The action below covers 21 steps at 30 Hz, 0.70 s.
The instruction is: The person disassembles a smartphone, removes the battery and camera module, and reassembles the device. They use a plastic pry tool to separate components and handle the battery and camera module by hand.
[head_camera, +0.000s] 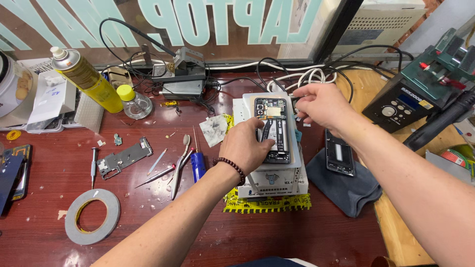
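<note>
One opened phone (275, 123), back off, circuitry exposed

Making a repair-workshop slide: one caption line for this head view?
Left hand steadies an opened phone on a white box while the right hand pinches at its top edge.

Under the left hand's fingers (262, 141) an opened phone (273, 129) lies on a flat box (277, 180), with the right hand's fingers (300, 105) at its far right corner. Left of the fingers on the tabletop (297, 237) lie a pen (198, 164), tweezers (179, 165), a metal plate (123, 156), a screwdriver (93, 166) and, nearer, a tape roll (92, 216). Right of the fingers a second phone (339, 153) rests on a cloth (346, 190); behind them stand a spray can (88, 79) and a small bottle (133, 101).
</note>
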### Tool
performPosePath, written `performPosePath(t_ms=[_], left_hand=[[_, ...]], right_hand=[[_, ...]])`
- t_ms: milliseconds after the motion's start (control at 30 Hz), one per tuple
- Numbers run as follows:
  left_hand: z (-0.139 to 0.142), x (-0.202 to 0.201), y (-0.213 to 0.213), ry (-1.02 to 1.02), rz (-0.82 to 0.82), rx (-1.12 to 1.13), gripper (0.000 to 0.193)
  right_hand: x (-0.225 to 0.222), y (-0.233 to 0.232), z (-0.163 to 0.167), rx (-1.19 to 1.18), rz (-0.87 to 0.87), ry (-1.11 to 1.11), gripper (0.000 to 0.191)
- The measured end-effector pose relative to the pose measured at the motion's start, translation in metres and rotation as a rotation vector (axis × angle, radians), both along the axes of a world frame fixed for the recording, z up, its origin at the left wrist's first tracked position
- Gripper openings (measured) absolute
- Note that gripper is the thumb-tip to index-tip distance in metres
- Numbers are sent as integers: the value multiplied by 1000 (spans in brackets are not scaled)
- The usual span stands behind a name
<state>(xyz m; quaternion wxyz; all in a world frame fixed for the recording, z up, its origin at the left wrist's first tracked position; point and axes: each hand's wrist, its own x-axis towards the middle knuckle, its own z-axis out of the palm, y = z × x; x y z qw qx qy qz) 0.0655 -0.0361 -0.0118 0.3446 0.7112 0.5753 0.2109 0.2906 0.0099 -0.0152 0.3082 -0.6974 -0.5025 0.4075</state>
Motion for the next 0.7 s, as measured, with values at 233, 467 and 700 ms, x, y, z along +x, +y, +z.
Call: performPosePath(t_ms=[233, 467, 700], left_hand=[[4, 1, -4, 69, -81, 7, 36], [-7, -3, -2, 9, -55, 153, 29], [-15, -2, 4, -272, 58, -403, 16]], right_hand=[[-16, -17, -9, -18, 82, -43, 30], [-26, -49, 13, -10, 283, -258, 31], [-43, -90, 18, 382, 446, -457, 31]])
